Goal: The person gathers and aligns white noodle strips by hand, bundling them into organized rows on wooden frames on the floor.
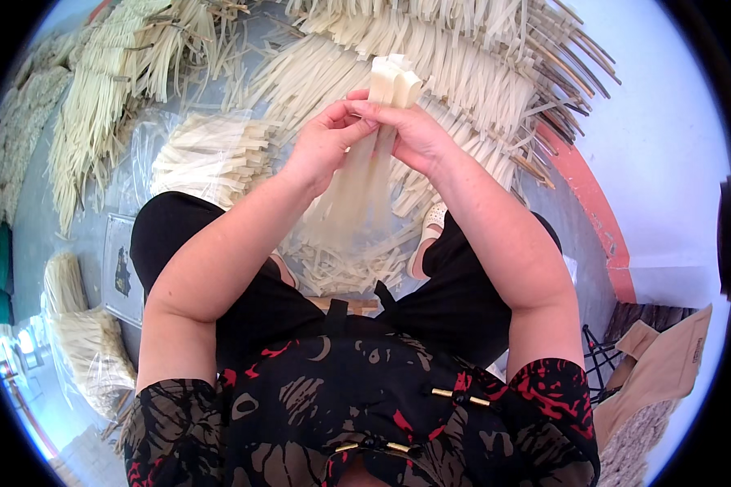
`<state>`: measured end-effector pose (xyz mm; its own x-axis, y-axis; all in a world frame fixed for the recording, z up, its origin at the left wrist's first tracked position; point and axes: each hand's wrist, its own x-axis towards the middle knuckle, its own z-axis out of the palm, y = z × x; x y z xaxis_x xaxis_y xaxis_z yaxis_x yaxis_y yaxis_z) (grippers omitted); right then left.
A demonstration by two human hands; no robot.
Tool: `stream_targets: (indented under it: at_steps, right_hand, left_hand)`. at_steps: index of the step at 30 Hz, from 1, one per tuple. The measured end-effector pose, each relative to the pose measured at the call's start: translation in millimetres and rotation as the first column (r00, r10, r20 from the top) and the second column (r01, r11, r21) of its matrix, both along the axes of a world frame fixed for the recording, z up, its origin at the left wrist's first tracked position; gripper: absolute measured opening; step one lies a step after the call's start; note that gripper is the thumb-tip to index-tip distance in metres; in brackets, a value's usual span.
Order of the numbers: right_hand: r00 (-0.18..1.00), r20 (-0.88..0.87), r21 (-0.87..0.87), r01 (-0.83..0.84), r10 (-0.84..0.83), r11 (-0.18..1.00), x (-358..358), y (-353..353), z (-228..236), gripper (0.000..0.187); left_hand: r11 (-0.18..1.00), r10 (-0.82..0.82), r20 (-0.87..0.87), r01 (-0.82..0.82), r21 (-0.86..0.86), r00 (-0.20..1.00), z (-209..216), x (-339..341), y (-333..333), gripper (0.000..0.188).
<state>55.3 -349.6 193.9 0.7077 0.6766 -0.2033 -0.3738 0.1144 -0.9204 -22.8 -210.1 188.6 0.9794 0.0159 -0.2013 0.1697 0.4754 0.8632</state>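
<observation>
Cream, ribbon-like strips [369, 166] could fan out unevenly if our left hand [329, 138] and right hand [417, 134], together and pinching them near the top, loosened. They look thin, flat, folded above, trailing below, right of the plastic-wrapped stack [211, 158]; heaped strips [463, 40] lie beyond it.

Nothing legible: small dark print [698, 350] on the tan cardboard flap [664, 357], lower right, too small to read.
</observation>
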Motion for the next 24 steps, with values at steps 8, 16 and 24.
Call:
stream_targets:
  at_steps: [8,16,24]
  right_hand:
    - [0.998,-0.013,-0.008,0.053,-0.054,0.999,3.2,-0.6,13.6,0.038]
    - [0.921,0.231,-0.204,-0.271,0.315,0.941,-15.0,1.5,37.0,0.046]
    - [0.925,0.203,-0.209,-0.279,0.32,0.937,-13.8,0.9,38.6,0.052]
  left_hand:
    - [0.939,0.047,0.125,-0.086,0.332,0.991,-21.6,20.2,18.3,0.051]
    - [0.878,-0.413,0.11,0.363,0.313,0.904,3.5,-0.4,9.4,0.056]
    - [0.918,-0.393,0.116,0.397,-0.012,0.912,-0.5,-5.3,1.2,0.022]
